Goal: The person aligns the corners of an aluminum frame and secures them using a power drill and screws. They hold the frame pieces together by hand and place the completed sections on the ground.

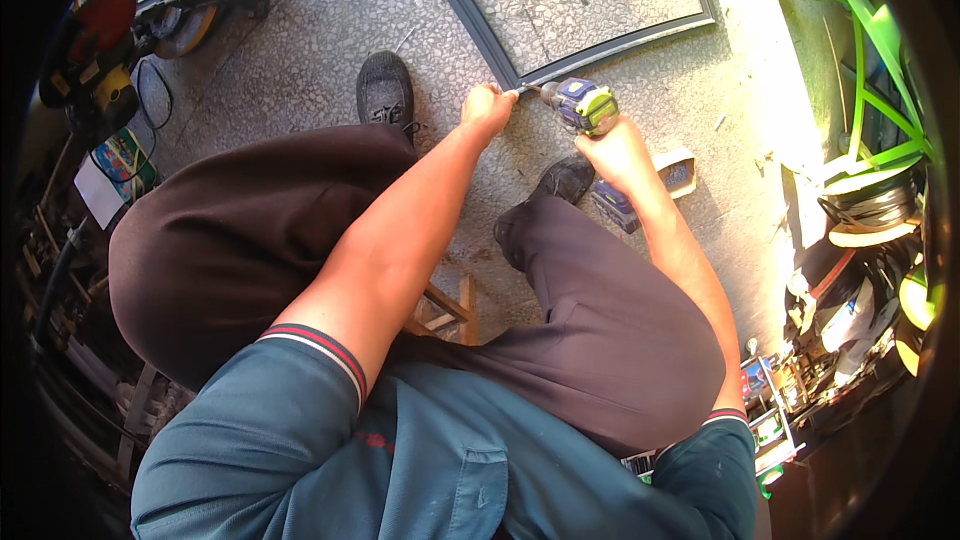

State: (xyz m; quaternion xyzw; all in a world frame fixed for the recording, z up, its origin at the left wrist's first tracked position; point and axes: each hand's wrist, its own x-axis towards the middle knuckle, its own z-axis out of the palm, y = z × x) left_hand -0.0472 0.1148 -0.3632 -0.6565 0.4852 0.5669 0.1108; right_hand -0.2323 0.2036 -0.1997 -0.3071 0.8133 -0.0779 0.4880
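Observation:
My right hand (617, 153) is wrapped round the grip of a purple-and-green cordless drill (582, 105), whose nose points left at the near corner of a dark grey rectangular frame (470, 25). The frame lies flat on the floor. My left hand (487, 108) is closed in a pinch at that same corner, its fingertips right by the drill's bit. What sits between those fingers is too small to make out. Below my right wrist shows a purple-and-grey block (614, 206), seemingly the drill's battery. Beside it stands a small open box (682, 174) with small dark pieces inside.
Speckled stone floor (300, 60) surrounds my shoes. A wooden stool (465, 310) is partly visible beneath me. At the left stand a power saw (105, 40) and a black cable (150, 105). Bright green metalwork (865, 105), a wire spool (875, 215) and clutter line the right.

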